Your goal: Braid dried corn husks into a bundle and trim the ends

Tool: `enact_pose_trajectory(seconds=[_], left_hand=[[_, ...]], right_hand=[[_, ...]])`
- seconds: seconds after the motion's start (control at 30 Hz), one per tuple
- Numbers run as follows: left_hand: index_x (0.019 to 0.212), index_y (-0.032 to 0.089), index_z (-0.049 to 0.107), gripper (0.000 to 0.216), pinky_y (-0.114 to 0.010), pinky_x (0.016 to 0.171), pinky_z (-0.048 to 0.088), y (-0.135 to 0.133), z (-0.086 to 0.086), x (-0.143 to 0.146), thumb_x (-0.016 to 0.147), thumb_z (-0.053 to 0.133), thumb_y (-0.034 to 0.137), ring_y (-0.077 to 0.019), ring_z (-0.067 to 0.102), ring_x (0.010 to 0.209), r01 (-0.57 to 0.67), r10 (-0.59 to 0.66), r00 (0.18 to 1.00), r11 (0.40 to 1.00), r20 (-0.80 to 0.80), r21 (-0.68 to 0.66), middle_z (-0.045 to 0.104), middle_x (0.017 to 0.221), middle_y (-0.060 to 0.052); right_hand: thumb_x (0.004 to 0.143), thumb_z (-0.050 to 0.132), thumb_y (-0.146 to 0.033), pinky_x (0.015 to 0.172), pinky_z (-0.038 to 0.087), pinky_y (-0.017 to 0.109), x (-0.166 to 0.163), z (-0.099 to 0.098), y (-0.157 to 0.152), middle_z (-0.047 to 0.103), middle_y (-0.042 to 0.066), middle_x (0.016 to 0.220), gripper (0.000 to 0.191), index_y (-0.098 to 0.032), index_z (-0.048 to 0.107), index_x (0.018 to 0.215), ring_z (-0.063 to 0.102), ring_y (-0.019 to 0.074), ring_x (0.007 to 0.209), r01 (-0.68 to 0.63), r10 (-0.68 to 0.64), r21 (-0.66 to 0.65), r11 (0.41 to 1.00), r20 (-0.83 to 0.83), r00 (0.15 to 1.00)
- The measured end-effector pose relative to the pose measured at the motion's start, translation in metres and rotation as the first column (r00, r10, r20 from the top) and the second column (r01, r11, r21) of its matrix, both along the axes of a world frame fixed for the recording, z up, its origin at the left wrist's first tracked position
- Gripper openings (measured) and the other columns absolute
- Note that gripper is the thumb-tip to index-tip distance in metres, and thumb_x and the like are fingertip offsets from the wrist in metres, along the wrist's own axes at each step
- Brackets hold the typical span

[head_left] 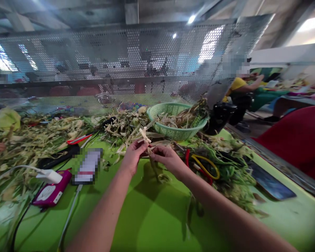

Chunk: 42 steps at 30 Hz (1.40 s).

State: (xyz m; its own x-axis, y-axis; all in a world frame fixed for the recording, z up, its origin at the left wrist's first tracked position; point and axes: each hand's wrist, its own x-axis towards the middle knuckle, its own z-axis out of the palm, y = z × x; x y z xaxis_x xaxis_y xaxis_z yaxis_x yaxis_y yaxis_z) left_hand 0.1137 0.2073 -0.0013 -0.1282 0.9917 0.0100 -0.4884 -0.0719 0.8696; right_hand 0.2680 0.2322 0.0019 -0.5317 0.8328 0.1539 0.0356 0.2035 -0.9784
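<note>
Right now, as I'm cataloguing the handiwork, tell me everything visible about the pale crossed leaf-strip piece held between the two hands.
The pale crossed leaf-strip piece looks like dry, straw-coloured plant strips folded into a small cross, short ends sticking out. It stands roughly upright above the bright green tabletop, a thin stem trailing down. The left hand pinches it below the cross; the right hand holds the stem beside it. Weave detail is too small to tell.

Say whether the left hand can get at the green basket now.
Probably yes: the green basket stands beyond the left hand, only loose husks between, but its grip holds a leaf strip.
</note>
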Motion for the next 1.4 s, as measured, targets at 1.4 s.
enact_pose_trajectory(seconds=[1.4], left_hand=[[0.094, 0.018, 0.061, 0.04, -0.028, 0.071, 0.052, 0.0, -0.003, -0.001, 0.06, 0.08, 0.028, -0.0139, 0.06, 0.074, -0.015, 0.012, 0.987, 1.0, -0.163, -0.013, 0.063, 0.082, -0.001]], right_hand=[[0.077, 0.057, -0.024, 0.057, 0.037, 0.024, 0.005, 0.008, -0.008, 0.059, -0.001, 0.064, 0.008, -0.019, 0.062, 0.073, 0.051, 0.0143, 0.058, 0.11, -0.324, 0.542, 0.833, 0.316, 0.892]])
